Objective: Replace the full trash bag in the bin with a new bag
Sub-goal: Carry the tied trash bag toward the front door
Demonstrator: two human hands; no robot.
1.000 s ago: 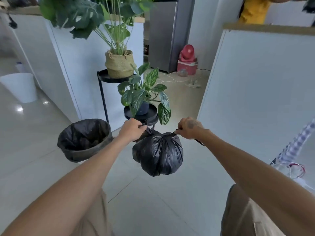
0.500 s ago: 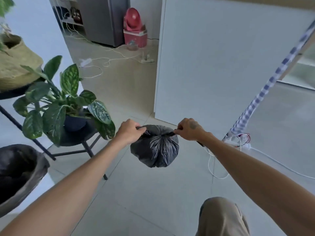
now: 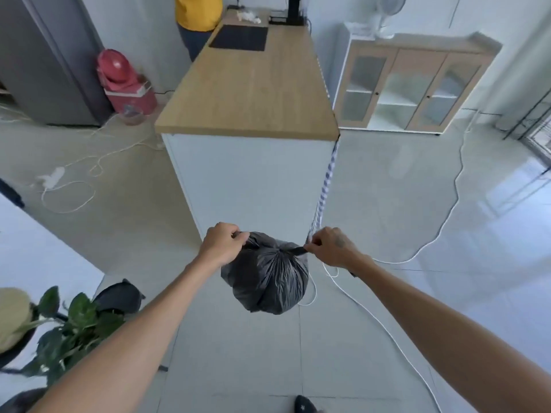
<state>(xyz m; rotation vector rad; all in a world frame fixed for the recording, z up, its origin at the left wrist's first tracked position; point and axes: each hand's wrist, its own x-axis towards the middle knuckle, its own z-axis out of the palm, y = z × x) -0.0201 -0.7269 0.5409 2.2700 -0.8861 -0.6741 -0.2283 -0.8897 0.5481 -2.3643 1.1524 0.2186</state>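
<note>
A full black trash bag [image 3: 265, 278] hangs in the air in front of me, gathered and knotted at the top. My left hand [image 3: 222, 242] grips the left tail of the knot. On the other side, my right hand [image 3: 331, 248] pinches the right tail, pulled out sideways. The bin shows only as a dark sliver [image 3: 21, 400] at the bottom left corner, mostly out of frame.
A white counter with a wooden top [image 3: 247, 93] stands straight ahead. Potted plants on a black stand [image 3: 68, 326] sit at the lower left. White cables [image 3: 387, 332] run across the floor on the right. A person in yellow [image 3: 198, 13] stands behind the counter.
My view has swung right and risen: the bin and plants slid to the bottom left and the counter top came into view. Both hands keep their grip on the bag's knot tails.
</note>
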